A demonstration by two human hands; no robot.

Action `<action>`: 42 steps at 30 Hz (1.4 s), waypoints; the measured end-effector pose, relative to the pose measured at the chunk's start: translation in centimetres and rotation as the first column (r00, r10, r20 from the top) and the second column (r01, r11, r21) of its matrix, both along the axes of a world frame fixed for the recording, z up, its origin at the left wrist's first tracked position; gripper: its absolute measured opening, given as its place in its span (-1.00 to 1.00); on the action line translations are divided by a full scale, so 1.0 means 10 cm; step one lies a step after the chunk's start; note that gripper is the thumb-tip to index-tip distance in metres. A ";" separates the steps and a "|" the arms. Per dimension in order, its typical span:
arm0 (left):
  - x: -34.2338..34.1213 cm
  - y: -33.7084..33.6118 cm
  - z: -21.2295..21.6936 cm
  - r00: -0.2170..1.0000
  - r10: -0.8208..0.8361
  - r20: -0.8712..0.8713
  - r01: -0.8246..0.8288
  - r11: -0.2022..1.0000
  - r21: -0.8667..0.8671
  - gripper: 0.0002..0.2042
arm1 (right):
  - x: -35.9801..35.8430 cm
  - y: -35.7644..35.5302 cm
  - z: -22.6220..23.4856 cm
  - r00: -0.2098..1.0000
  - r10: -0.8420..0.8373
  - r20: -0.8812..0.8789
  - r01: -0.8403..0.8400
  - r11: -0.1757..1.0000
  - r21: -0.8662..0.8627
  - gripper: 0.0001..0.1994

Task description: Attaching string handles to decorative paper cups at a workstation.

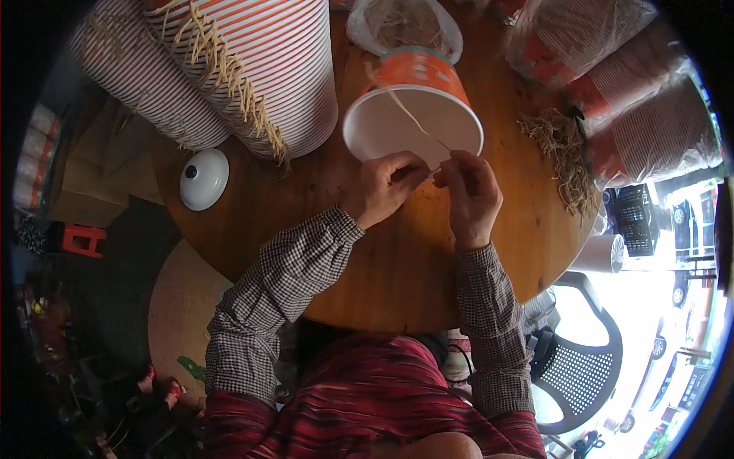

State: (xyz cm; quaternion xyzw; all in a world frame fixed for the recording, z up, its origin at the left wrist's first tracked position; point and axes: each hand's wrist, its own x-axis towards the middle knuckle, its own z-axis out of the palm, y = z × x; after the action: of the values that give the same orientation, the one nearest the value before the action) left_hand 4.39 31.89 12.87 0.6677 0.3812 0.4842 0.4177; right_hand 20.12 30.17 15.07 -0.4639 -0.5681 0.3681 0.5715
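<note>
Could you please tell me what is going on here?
The person's right hand pinches a thin tan strand, and the left hand, close beside it, appears to hold it too. The strand crosses the mouth of a paper bucket, lying with its opening toward the person. Nested paper buckets are stacked to the left.

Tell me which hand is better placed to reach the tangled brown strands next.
Likely the right: your right hand is nearer the tangled brown strands; your left hand sits farther away. The right fingers seem to pinch a pale strand, though, so they'd need freeing.
</note>
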 end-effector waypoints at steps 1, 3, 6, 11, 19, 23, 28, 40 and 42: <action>0.00 -0.01 0.00 0.999 0.026 -0.045 -0.025 0.999 0.040 -0.90 | 0.00 0.00 0.01 0.997 0.020 -0.075 -0.019 1.000 0.013 -0.81; 0.00 -0.01 0.00 0.995 0.054 -0.088 -0.047 0.995 0.084 -0.90 | 0.02 0.01 0.02 0.988 0.041 -0.149 -0.037 0.999 0.029 -0.82; 0.01 0.01 -0.03 0.997 0.069 0.024 -0.068 0.997 -0.036 -0.90 | 0.07 0.02 0.02 0.927 0.160 -0.340 -0.163 0.986 0.021 -0.84; 0.09 -0.07 0.06 0.994 0.095 0.055 -0.096 0.995 0.010 -0.90 | 0.02 -0.08 0.06 0.840 0.388 -0.380 -0.400 0.915 0.052 -0.85; 0.11 -0.14 0.02 0.992 0.022 -0.126 0.004 0.979 0.204 -0.86 | 0.01 -0.09 0.07 0.833 0.390 -0.392 -0.394 0.916 0.074 -0.88; 0.11 -0.10 -0.09 0.978 -0.035 -0.206 0.082 0.972 0.222 -0.84 | -0.01 -0.02 0.20 0.928 0.371 -0.009 -0.369 0.924 0.102 -0.80; 0.09 -0.10 -0.08 0.995 -0.047 -0.089 0.067 0.970 0.233 -0.88 | -0.15 0.03 0.54 0.732 0.089 0.675 -0.336 0.910 0.244 -0.70; -0.09 0.06 0.81 0.994 0.076 0.077 -0.089 0.977 0.192 -0.89 | -0.04 0.10 0.79 0.937 -0.119 0.328 -0.036 0.902 0.430 -0.86; -0.04 0.10 0.86 0.997 0.053 0.055 -0.061 0.984 0.166 -0.87 | -0.01 0.02 0.79 0.970 -0.059 0.236 0.019 0.986 0.167 -0.84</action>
State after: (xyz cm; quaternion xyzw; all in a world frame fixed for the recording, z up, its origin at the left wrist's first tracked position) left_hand 3.96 32.85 21.51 0.6769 0.3475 0.5428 0.3557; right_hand 19.98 30.36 22.98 -0.4676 -0.6521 0.2500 0.5419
